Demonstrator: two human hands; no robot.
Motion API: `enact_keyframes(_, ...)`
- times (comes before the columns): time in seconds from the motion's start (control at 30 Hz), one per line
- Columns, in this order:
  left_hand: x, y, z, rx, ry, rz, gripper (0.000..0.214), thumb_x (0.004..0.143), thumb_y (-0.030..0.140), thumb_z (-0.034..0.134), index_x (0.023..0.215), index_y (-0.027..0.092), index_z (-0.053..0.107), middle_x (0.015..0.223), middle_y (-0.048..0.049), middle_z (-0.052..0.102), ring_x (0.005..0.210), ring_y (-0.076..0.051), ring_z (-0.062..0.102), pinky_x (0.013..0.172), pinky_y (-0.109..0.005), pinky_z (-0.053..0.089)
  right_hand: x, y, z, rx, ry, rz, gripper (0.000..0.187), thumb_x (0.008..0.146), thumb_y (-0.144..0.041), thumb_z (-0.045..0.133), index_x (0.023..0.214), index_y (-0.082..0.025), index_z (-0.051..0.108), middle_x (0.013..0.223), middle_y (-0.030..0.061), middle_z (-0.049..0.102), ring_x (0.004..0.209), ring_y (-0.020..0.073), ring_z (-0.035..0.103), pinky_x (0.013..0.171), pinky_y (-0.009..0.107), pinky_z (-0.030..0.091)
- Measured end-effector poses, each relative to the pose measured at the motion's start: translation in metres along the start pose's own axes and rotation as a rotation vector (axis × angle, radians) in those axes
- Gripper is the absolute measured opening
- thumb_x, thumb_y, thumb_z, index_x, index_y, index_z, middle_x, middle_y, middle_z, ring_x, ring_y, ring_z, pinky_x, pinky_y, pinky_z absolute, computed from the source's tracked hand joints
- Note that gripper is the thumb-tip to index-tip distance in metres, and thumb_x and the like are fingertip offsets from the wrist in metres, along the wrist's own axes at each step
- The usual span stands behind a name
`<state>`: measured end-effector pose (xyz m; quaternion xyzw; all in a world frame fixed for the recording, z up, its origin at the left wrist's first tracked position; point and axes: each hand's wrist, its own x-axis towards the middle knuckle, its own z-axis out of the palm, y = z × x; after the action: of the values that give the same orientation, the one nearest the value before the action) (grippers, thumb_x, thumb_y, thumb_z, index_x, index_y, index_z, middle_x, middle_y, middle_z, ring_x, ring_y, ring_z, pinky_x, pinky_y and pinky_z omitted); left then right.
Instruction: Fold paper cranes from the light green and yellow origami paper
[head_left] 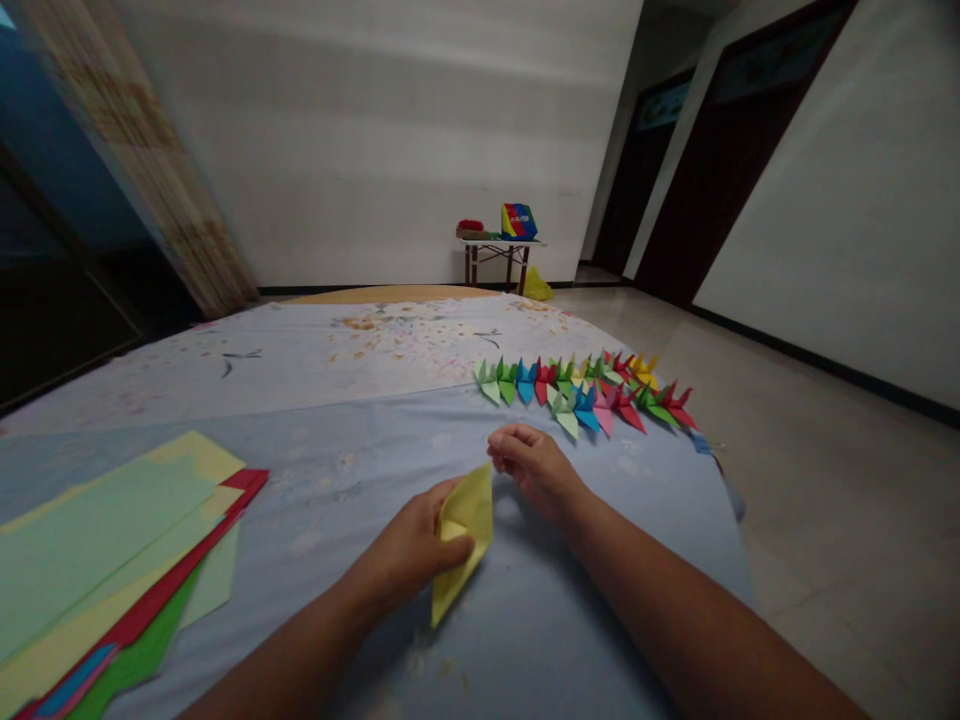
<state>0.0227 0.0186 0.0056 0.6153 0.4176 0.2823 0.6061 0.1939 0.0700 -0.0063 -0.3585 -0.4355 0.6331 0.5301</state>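
Note:
A folded piece of yellow paper, creased into a pointed diamond-like shape, is held up above the table's front part. My left hand grips it, thumb on the near face and the other fingers behind. Close to the paper's upper tip is my right hand, its fingers curled and the fingertips pinched together. Whether something small sits in that pinch cannot be made out. Beyond my right hand stand rows of folded paper cranes in green, blue, red, pink and yellow.
Loose coloured sheets overlap at the table's left. A light blue cloth and a floral cloth cover the round table. Against the far wall, a small table bears a colourful bag. Tiled floor lies to the right.

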Motion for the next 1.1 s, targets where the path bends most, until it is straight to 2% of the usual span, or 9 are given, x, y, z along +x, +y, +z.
enact_keyframes(0.07,0.001,-0.001,0.0,-0.021,0.028,-0.017,0.055,0.06,0.017,0.06,0.114,0.013,0.05,0.079,0.0006,0.059,0.065,-0.013,0.052,0.058,-0.022,0.039,-0.001,-0.003,-0.003,-0.032,-0.008,0.034,0.027,0.061,-0.038,0.073,0.072,-0.015,0.064,0.065,0.0007,0.06,0.054,0.0077,0.047,0.053,0.022,0.034)
enact_keyframes(0.17,0.002,-0.002,-0.002,-0.003,0.124,-0.024,0.056,0.058,0.017,0.06,0.113,0.012,0.05,0.074,0.002,0.058,0.062,-0.012,0.052,0.056,-0.021,0.039,-0.004,-0.003,-0.005,-0.172,-0.149,0.083,0.03,0.063,-0.04,0.072,0.078,-0.015,0.065,0.071,0.0012,0.062,0.058,0.0082,0.049,0.055,0.022,0.035)
enact_keyframes(0.23,0.003,-0.003,-0.003,0.018,0.173,-0.011,0.058,0.058,0.017,0.06,0.114,0.012,0.049,0.077,0.001,0.059,0.066,-0.014,0.053,0.059,-0.022,0.04,-0.006,0.001,-0.005,-0.246,-0.229,0.095,0.03,0.062,-0.041,0.073,0.078,-0.015,0.065,0.069,0.0,0.061,0.058,0.0082,0.049,0.057,0.022,0.035)
enact_keyframes(0.3,0.003,-0.004,-0.002,0.043,0.197,0.003,0.061,0.058,0.016,0.06,0.118,0.012,0.047,0.084,-0.0012,0.061,0.071,-0.016,0.055,0.063,-0.024,0.042,-0.007,0.007,-0.004,-0.284,-0.254,0.103,0.031,0.062,-0.042,0.073,0.073,-0.014,0.064,0.063,-0.0014,0.059,0.055,0.0077,0.047,0.056,0.022,0.034)
enact_keyframes(0.6,0.001,-0.004,0.002,0.16,0.202,0.059,0.065,0.061,0.011,0.056,0.124,0.014,0.041,0.11,-0.0071,0.06,0.089,-0.02,0.057,0.077,-0.029,0.044,-0.004,0.016,-0.001,-0.278,-0.212,0.117,0.033,0.058,-0.042,0.075,0.063,-0.014,0.059,0.055,-0.0041,0.054,0.049,0.006,0.041,0.05,0.021,0.028)
enact_keyframes(0.73,0.002,-0.004,0.001,0.165,0.19,0.052,0.064,0.063,0.013,0.055,0.125,0.013,0.04,0.112,-0.0082,0.059,0.091,-0.021,0.057,0.078,-0.03,0.044,-0.004,0.014,0.0,-0.299,-0.19,0.123,0.034,0.058,-0.042,0.074,0.065,-0.013,0.059,0.054,-0.0039,0.053,0.047,0.0055,0.04,0.048,0.021,0.027)
enact_keyframes(0.9,0.002,-0.002,0.002,0.23,0.186,0.058,0.064,0.064,0.017,0.055,0.126,0.013,0.04,0.105,-0.0078,0.062,0.089,-0.022,0.059,0.078,-0.033,0.046,-0.002,0.015,-0.001,-0.335,-0.214,0.082,0.032,0.064,-0.043,0.07,0.067,-0.013,0.06,0.056,-0.004,0.053,0.048,0.0054,0.04,0.049,0.02,0.029)
enact_keyframes(0.97,0.0,-0.003,0.001,0.315,0.201,0.068,0.065,0.065,0.019,0.054,0.128,0.013,0.038,0.114,-0.0103,0.059,0.098,-0.025,0.057,0.085,-0.036,0.044,-0.001,0.017,-0.002,-0.345,-0.212,0.054,0.03,0.065,-0.042,0.068,0.067,-0.013,0.059,0.058,-0.0035,0.054,0.05,0.0061,0.043,0.051,0.02,0.032)
enact_keyframes(1.1,-0.004,-0.009,-0.004,0.66,0.366,0.126,0.067,0.07,0.028,0.055,0.133,0.015,0.034,0.132,-0.0147,0.043,0.122,-0.029,0.039,0.101,-0.046,0.03,0.002,0.021,-0.003,-0.548,-0.151,-0.007,0.022,0.067,-0.034,0.066,0.065,-0.013,0.06,0.056,-0.0037,0.054,0.05,0.0067,0.042,0.05,0.02,0.031)
